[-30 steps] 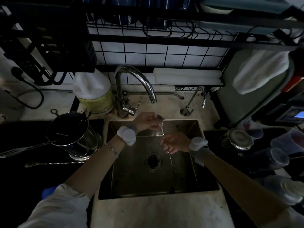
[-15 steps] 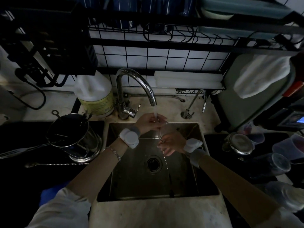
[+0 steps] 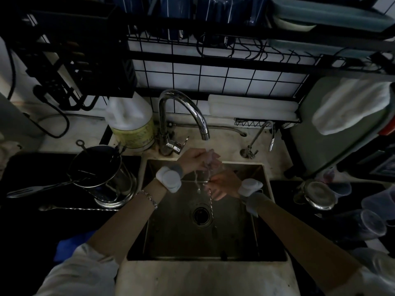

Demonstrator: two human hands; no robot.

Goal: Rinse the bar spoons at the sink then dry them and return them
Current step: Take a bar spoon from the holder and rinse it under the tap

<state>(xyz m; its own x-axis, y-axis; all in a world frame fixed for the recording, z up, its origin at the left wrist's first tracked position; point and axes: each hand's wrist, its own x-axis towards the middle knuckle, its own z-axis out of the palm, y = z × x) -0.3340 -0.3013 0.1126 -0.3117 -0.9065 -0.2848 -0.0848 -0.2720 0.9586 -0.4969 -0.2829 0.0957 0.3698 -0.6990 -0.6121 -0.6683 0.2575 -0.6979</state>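
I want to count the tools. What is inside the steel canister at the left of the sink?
Inside the steel canister, thin metal handles show, one ring-ended against the rim. Its dark interior hides their number and lower ends.

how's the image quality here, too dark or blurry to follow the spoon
Head view: very dim overall, the counters either side nearly black; the brightest areas are the white tiles and towel. Glare streaks the faucet. Wide-angle bending curves the rack lines. The spoon shows only as a thin glinting line below the hands, and its top blurs into water at the left hand.
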